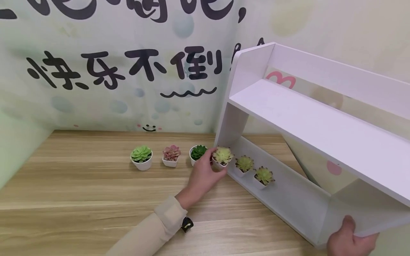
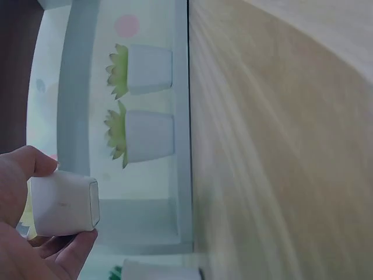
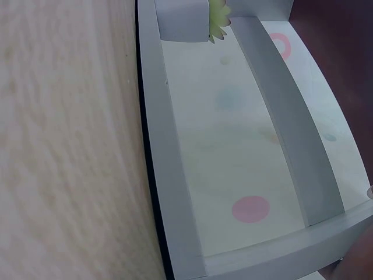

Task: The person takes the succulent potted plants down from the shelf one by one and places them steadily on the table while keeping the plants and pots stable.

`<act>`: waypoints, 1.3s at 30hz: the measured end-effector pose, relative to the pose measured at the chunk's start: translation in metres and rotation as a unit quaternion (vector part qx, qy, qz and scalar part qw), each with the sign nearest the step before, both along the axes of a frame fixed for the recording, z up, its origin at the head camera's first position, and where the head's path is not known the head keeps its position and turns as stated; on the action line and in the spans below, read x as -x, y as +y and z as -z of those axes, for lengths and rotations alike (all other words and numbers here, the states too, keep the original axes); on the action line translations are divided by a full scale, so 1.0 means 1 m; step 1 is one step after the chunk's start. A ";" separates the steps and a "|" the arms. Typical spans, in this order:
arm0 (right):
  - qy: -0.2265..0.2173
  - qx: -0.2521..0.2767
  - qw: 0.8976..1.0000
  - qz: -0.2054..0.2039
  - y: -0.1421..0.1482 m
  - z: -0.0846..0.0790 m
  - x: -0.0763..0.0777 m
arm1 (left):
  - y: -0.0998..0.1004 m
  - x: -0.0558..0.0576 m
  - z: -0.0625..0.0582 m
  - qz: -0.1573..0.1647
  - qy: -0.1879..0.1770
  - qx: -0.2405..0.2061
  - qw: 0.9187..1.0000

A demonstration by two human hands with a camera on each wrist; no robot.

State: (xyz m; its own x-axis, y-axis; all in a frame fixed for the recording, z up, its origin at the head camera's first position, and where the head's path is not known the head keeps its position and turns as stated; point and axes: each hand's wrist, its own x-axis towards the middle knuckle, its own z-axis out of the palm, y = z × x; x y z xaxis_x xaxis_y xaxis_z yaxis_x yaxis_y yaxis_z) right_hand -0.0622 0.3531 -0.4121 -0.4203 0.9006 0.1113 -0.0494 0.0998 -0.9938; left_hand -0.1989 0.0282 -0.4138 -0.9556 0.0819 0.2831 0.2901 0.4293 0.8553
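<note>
My left hand (image 1: pixel 202 176) pinches a small white pot holding a pale yellow-green succulent (image 1: pixel 222 155) between thumb and fingers. In the left wrist view this white pot (image 2: pixel 65 204) is raised above the level of the shelf's bottom board. Two similar potted succulents, one (image 1: pixel 244 164) nearer the held plant and another (image 1: pixel 264 176) beside it, stand on the lower board of a white two-tier shelf (image 1: pixel 288 199). At the shelf's near right end, my right hand (image 1: pixel 349 236) grips the side panel, thumb on its inner face.
Left of the shelf, a light-green succulent (image 1: pixel 141 156), a pink one (image 1: pixel 171 154) and a dark-green one (image 1: pixel 198 153) stand in white pots on the wooden table (image 1: pixel 80 185). The shelf is angled across the table's right side. Behind stands a printed wall (image 1: pixel 134 110).
</note>
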 end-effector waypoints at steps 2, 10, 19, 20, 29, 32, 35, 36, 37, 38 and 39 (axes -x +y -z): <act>-0.007 0.000 1.000 0.002 0.000 0.000 0.000 | -0.005 -0.002 -0.003 -0.001 0.000 0.012 1.000; -0.012 0.006 1.000 0.011 0.002 -0.003 -0.001 | -0.022 -0.010 -0.014 -0.009 0.001 0.033 0.999; 0.015 -0.001 1.000 0.017 -0.001 -0.001 0.000 | -0.035 -0.020 -0.017 -0.027 -0.013 0.047 0.998; 0.016 -0.002 1.000 0.017 -0.001 0.000 0.000 | -0.037 -0.022 -0.017 -0.027 -0.016 0.044 0.999; -0.009 -0.007 1.000 0.022 -0.003 0.000 0.000 | -0.058 -0.031 -0.012 -0.053 -0.013 0.024 0.998; -0.021 -0.006 0.999 0.025 -0.003 -0.001 0.000 | -0.064 -0.034 -0.009 -0.064 -0.013 0.025 0.998; -0.030 -0.003 0.999 0.023 -0.003 -0.001 0.000 | -0.070 -0.037 -0.006 -0.074 -0.025 0.029 0.996; -0.033 -0.004 0.999 0.023 -0.003 -0.001 0.000 | -0.072 -0.038 -0.005 -0.078 -0.030 0.033 0.996; -0.031 -0.005 0.999 0.024 -0.003 -0.001 0.000 | -0.074 -0.039 -0.003 -0.081 -0.036 0.035 0.995; -0.031 -0.006 0.999 0.025 -0.003 -0.001 0.000 | -0.076 -0.040 -0.002 -0.083 -0.041 0.039 0.995; -0.028 -0.007 0.999 0.026 -0.003 0.000 0.000 | -0.079 -0.041 -0.001 -0.087 -0.047 0.042 0.994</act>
State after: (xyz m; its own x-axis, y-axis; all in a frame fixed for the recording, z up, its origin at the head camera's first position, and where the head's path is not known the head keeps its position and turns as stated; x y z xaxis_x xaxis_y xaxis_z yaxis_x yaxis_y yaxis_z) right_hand -0.0627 0.3498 -0.4116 -0.3789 0.9198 0.1019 0.0110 0.1146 -0.9934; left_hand -0.1577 -0.0504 -0.4125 -0.9792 -0.0678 0.1913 0.1257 0.5372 0.8340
